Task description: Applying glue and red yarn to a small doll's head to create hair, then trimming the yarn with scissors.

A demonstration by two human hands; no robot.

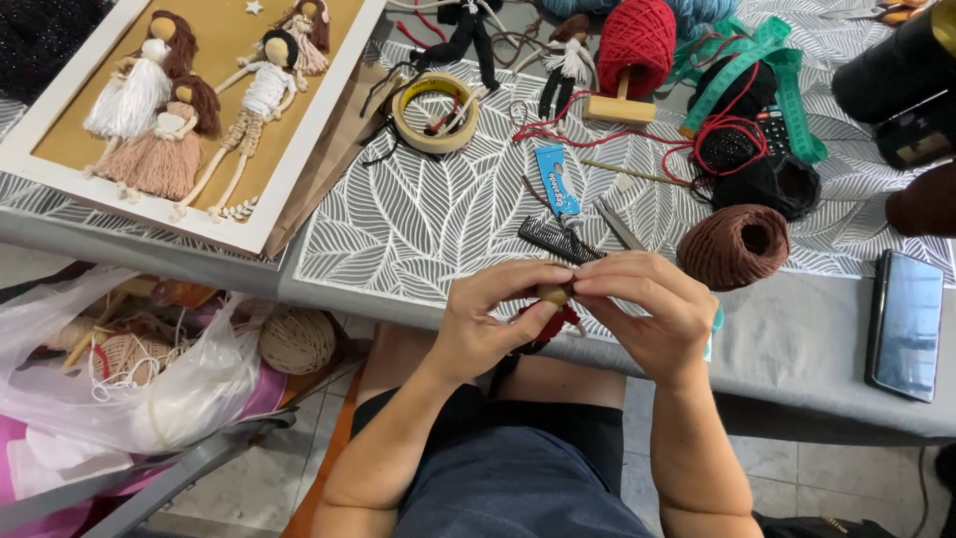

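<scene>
**Both hands pinch small wooden bead at worktop edge**

Nearest the camera: person's lap in dark blue cloth, forearms rising toward the middle. Left hand [488,319] and right hand [647,309] meet just in front of the grey worktop [797,339]. Fingers of both hands pressed together around a small tan wooden bead [554,294], pinching it between thumbs and fingertips. Red yarn [558,321] hangs just under the bead, partly hidden by the left palm.

Just beyond the hands, on a leaf-patterned mat [428,219]: black comb [556,239] and grey scissors [617,224]. Brown yarn spool [735,246] sits right of them, near the right hand. Black phone [904,324] lies face up at far right. Tape roll [434,112] and red yarn cone [635,45] farther back, green measuring tape [787,75] beside it. White-framed board with yarn dolls [189,110] at upper left. Plastic bag [119,369] with beige twine ball [297,341] sits below worktop, left.
</scene>
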